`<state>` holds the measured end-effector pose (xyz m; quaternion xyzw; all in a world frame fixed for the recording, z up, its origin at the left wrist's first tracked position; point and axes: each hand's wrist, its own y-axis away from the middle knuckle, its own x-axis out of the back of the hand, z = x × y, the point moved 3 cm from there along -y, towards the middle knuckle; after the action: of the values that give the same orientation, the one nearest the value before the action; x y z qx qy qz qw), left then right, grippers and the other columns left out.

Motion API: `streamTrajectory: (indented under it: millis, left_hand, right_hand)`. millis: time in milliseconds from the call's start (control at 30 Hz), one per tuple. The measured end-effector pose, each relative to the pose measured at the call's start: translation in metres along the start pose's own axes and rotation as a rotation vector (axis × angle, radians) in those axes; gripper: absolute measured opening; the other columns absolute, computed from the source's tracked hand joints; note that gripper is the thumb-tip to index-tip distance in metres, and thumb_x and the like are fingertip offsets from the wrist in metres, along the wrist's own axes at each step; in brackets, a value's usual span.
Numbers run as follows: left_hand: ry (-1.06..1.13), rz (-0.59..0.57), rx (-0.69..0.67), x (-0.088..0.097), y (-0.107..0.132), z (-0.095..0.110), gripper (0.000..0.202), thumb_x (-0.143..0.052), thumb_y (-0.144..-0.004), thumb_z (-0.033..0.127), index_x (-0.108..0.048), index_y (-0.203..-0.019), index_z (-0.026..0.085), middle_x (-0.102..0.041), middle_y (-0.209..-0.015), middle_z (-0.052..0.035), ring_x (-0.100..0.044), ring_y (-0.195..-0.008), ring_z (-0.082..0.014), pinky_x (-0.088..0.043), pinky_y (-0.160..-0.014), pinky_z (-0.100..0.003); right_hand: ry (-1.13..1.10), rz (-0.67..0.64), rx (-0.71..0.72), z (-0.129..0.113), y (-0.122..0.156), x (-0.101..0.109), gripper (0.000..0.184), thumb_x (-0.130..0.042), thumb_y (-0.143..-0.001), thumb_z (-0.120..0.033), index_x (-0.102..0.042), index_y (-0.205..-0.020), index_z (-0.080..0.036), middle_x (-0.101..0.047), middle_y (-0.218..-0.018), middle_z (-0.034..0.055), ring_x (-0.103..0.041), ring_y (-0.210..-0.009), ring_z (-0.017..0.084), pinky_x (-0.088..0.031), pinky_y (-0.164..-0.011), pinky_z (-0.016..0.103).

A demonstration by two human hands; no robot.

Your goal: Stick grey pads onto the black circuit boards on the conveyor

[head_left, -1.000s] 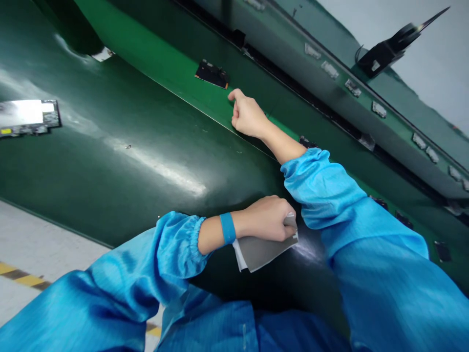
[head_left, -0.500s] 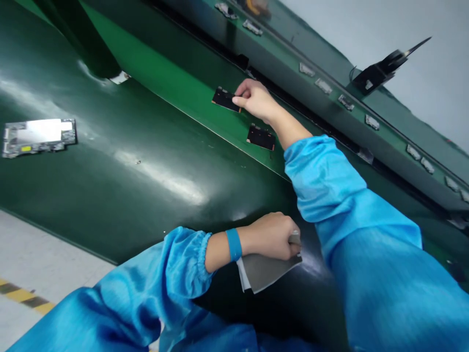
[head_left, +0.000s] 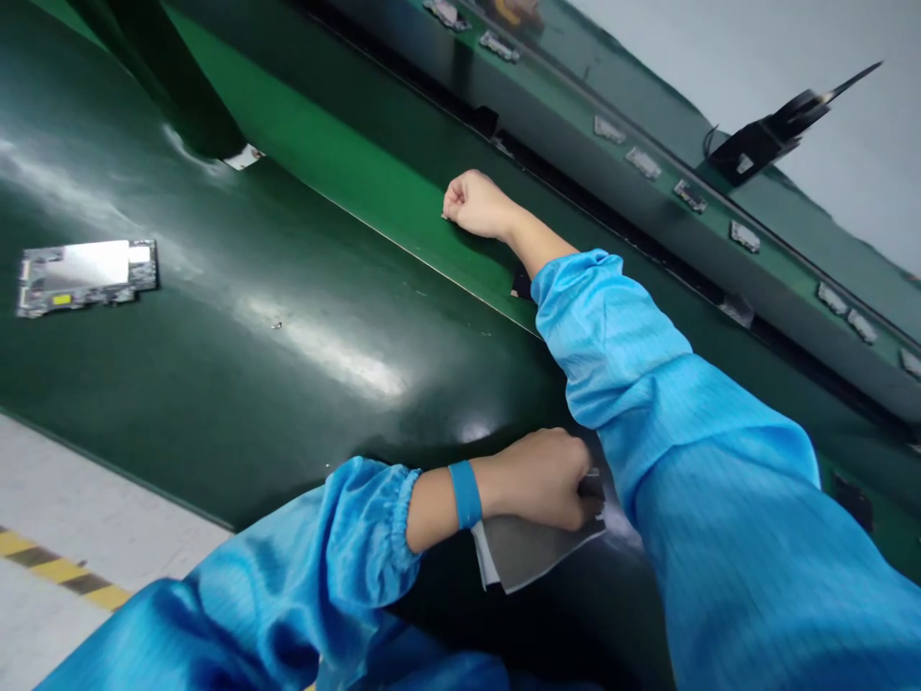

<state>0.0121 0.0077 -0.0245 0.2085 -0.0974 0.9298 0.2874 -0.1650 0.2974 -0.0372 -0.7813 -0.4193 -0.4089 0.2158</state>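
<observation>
Nearest you: your left hand (head_left: pixel 539 478), wearing a blue wristband (head_left: pixel 466 494), has its grip closed on a grey sheet (head_left: pixel 525 552), which hangs out under your palm with white showing beneath; resting on the counter (head_left: pixel 179 384) or lifted, can't tell. A bit farther out, one larger circuit board (head_left: pixel 86 274) lies flat, well off to your left, near neither hand. Beyond that, a dark piece (head_left: pixel 521 284) on the bright green strip (head_left: pixel 345 173), partly hidden by your right sleeve (head_left: pixel 625 355). Just past it, your right hand (head_left: pixel 476 203) is over the strip, fingers curled in; a tiny dark corner shows at the fingertips, but how tight that grip is and what it has, can't tell. Progress, my read: partway. The sheet is already in hand, the right hand's bit at the strip looks unfinished, and at least that one dark piece is left lying. Farthest, a row of small boards (head_left: pixel 643 163) on the ledge, untouched by either hand; done or waiting, can't tell.
</observation>
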Motion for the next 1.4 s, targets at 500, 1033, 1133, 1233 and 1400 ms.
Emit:
streamTrajectory:
  millis: [500, 1033, 1133, 1233, 1400]
  left_hand:
    - [0.02, -0.016, 0.015, 0.006, 0.0, 0.006, 0.031, -0.074, -0.086, 0.024, -0.055, -0.063, 0.019, -0.065, -0.066, 0.001, -0.058, -0.062, -0.0138, -0.042, -0.066, -0.029]
    - [0.147, -0.05, 0.051, 0.01, 0.003, 0.005, 0.011, -0.069, -0.086, 0.019, -0.071, -0.075, 0.017, -0.077, -0.08, -0.0028, -0.066, -0.073, -0.0159, -0.045, -0.071, -0.026]
    - [0.16, -0.035, 0.166, 0.016, 0.004, 0.002, 0.014, -0.068, -0.088, 0.025, -0.078, -0.086, 0.016, -0.081, -0.087, -0.0041, -0.07, -0.08, -0.0189, -0.048, -0.076, -0.027]
    - [0.143, -0.025, 0.24, 0.023, 0.0, 0.0, 0.023, -0.066, -0.09, 0.037, -0.077, -0.083, 0.018, -0.078, -0.079, -0.002, -0.068, -0.077, -0.0192, -0.048, -0.072, -0.026]
    - [0.086, -0.024, 0.365, 0.028, -0.001, -0.002, 0.035, -0.071, -0.083, 0.055, -0.077, -0.08, 0.02, -0.076, -0.072, -0.0008, -0.065, -0.066, -0.0199, -0.047, -0.059, -0.025]
  right_hand:
    - [0.138, -0.07, 0.037, 0.008, 0.022, 0.01, 0.022, -0.065, -0.079, -0.006, -0.056, -0.065, -0.021, -0.072, -0.08, 0.0082, -0.071, -0.088, 0.026, -0.059, -0.088, 0.039]
    - [0.334, -0.001, -0.263, 0.006, 0.056, 0.028, 0.039, -0.084, -0.085, -0.026, -0.047, -0.074, -0.022, -0.054, -0.075, 0.0042, -0.068, -0.093, 0.03, -0.056, -0.091, 0.047]
    - [0.213, 0.177, -0.272, 0.002, 0.09, 0.051, 0.054, -0.086, -0.087, -0.041, -0.034, -0.084, -0.025, -0.045, -0.078, -0.0022, -0.057, -0.087, 0.021, -0.05, -0.087, 0.039]
    - [0.157, 0.259, -0.319, 0.009, 0.16, 0.064, 0.042, -0.071, -0.101, -0.041, -0.036, -0.084, -0.024, -0.053, -0.081, -0.0033, -0.054, -0.079, 0.016, -0.04, -0.074, 0.031]
    - [-0.015, 0.333, -0.392, 0.018, 0.364, 0.061, 0.03, -0.059, -0.103, -0.04, -0.044, -0.083, -0.024, -0.058, -0.074, -0.004, -0.056, -0.071, 0.017, -0.037, -0.069, 0.029]
